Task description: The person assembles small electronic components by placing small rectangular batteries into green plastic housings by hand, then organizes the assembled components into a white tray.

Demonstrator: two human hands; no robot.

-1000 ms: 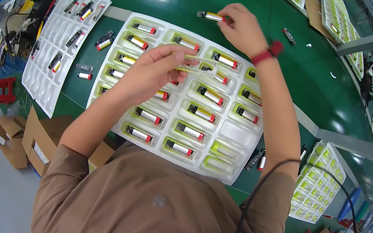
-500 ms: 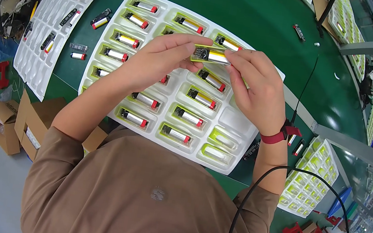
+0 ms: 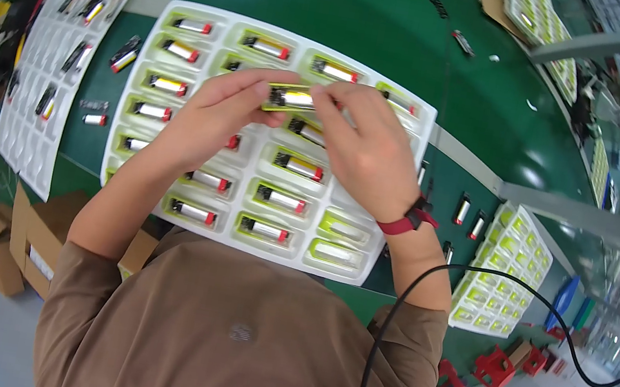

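Note:
Above a white molded tray (image 3: 249,162), both my hands hold a yellow-green clear shell (image 3: 292,97) with a silver battery cell and a dark circuit board in it. The fingers of my left hand (image 3: 217,107) pinch its left end. At the right end, my right hand (image 3: 371,150) has its thumb and fingers closed on it, hiding that end. Many tray pockets hold similar shells with red-ended battery cells, such as a battery cell (image 3: 282,199) below my hands. Two shells near the front right corner, including a yellow-green shell (image 3: 336,255), have no cell.
Another white tray (image 3: 30,94) with a few cells and boards lies at the left. Loose battery cells (image 3: 462,210) lie right of the main tray. A smaller tray (image 3: 508,270) of yellow-green shells sits farther right. A black cable (image 3: 495,273) arcs past my right arm.
The view has shifted, so the trays and hands appear farther left. Both hands still hold the shell, and my right fingers now cover its right end more closely.

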